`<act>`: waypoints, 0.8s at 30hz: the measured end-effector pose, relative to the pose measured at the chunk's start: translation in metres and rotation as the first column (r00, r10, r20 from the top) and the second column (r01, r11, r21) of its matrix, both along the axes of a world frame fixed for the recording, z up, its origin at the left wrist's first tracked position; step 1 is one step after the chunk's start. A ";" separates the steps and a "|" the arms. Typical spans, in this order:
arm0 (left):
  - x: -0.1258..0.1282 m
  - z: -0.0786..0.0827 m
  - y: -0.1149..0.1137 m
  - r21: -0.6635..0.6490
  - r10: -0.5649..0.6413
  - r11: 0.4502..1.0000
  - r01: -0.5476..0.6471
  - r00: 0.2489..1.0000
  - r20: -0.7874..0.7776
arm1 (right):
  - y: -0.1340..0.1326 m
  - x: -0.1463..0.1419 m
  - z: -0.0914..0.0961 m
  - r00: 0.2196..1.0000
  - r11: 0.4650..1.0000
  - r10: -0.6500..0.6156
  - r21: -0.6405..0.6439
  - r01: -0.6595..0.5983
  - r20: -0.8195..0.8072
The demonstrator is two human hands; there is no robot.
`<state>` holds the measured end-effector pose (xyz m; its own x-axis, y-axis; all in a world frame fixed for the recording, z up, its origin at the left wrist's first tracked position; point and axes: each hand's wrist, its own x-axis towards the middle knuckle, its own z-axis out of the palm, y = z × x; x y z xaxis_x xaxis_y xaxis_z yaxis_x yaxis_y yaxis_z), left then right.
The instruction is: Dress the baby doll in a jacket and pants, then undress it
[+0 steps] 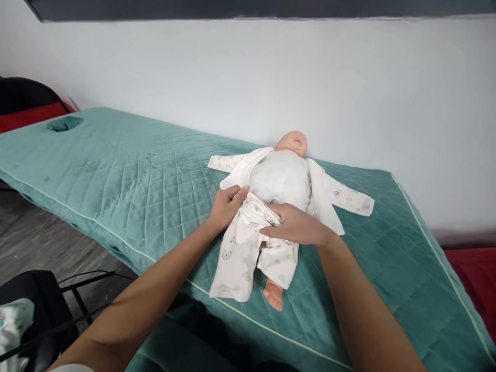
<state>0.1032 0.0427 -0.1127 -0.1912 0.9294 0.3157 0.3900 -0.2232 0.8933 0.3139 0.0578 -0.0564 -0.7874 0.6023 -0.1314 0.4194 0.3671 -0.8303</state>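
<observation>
A baby doll (281, 173) lies on its back on the green quilted bed cover, its head toward the wall. White printed baby pants (236, 263) cover its legs, and one bare foot (273, 294) sticks out of a leg opening. My left hand (228, 206) pinches the waistband of the pants at one side. Across the front of the waistband lies my right hand (292, 223), fingers bent at the fabric; its fingertips are partly hidden in the folds. An open white printed baby shirt (344, 196) spreads out under the doll, sleeves to both sides.
The green bed (127, 170) stands against a white wall and has a face hole (65, 123) at its far left. A black chair (36, 305) with a patterned cloth (14, 325) is at the lower left. Something red (473, 279) stands beyond the right edge.
</observation>
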 end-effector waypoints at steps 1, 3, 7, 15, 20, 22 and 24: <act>0.001 0.002 0.005 0.009 -0.004 1.000 0.004 1.000 -0.011 | 0.000 0.000 -0.001 1.000 1.000 -0.020 -0.006 0.020 -0.019; 0.003 0.004 0.015 0.033 -0.010 0.999 0.011 1.000 -0.019 | 0.001 0.001 -0.004 0.997 0.998 -0.067 -0.016 0.067 -0.049; 0.006 0.001 0.027 0.037 0.005 0.999 -0.006 1.000 0.019 | 0.002 -0.002 -0.008 0.982 0.985 -0.171 -0.049 0.167 -0.086; 0.009 -0.003 0.040 0.053 0.051 0.997 -0.055 0.997 0.060 | 0.005 -0.004 -0.012 0.945 0.936 -0.306 -0.216 0.276 -0.118; 0.009 -0.004 0.047 0.003 -0.028 1.000 0.028 0.987 0.155 | 0.006 -0.001 -0.013 0.954 0.947 -0.269 -0.216 0.237 -0.130; 0.006 -0.004 0.048 -0.075 -0.099 0.989 0.127 0.948 0.301 | 0.004 -0.002 -0.012 0.957 0.948 -0.253 -0.234 0.216 -0.140; 0.003 -0.002 0.048 -0.147 -0.154 0.957 0.252 0.863 0.481 | 0.003 -0.003 -0.011 0.946 0.938 -0.265 -0.275 0.209 -0.187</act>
<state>0.1059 0.0903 -0.1152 -0.0690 0.9966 0.0447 -0.1103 -0.0521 0.9925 0.3109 0.0606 -0.0671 -0.6519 0.7448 -0.1424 0.2668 0.0495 -0.9625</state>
